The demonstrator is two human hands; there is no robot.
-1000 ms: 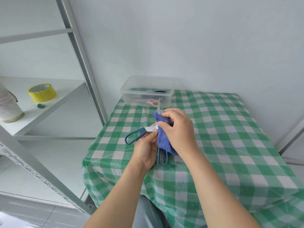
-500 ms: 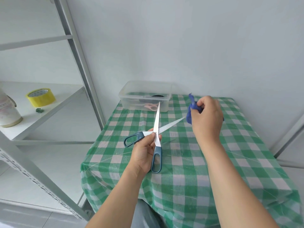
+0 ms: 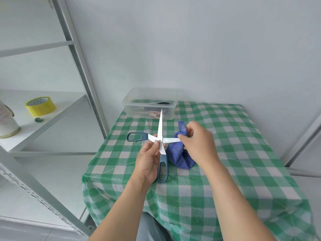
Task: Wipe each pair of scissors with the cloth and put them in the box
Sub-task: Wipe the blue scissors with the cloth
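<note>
My left hand [image 3: 149, 160] pinches a pair of scissors [image 3: 160, 129] at the pivot, above the table. The scissors have dark teal handles and white blades spread wide apart, one pointing away from me and one to the right. My right hand [image 3: 196, 145] grips a blue cloth [image 3: 177, 155] wrapped round the outer end of the right-pointing blade; the cloth hangs down below the hand. A clear plastic box [image 3: 129, 106] stands at the table's far left and holds other scissors, one with pink handles, one dark.
The table wears a green and white checked cloth [image 3: 225, 153] and stands against a white wall. A metal shelf rack [image 3: 81, 63] on the left carries a yellow tape roll [image 3: 40, 106] and a pale jar [image 3: 7, 126].
My right hand, which had pulled away to the right with the cloth half a second ago, has come back and closed the cloth on the right-pointing blade. The blades are spread wider.
</note>
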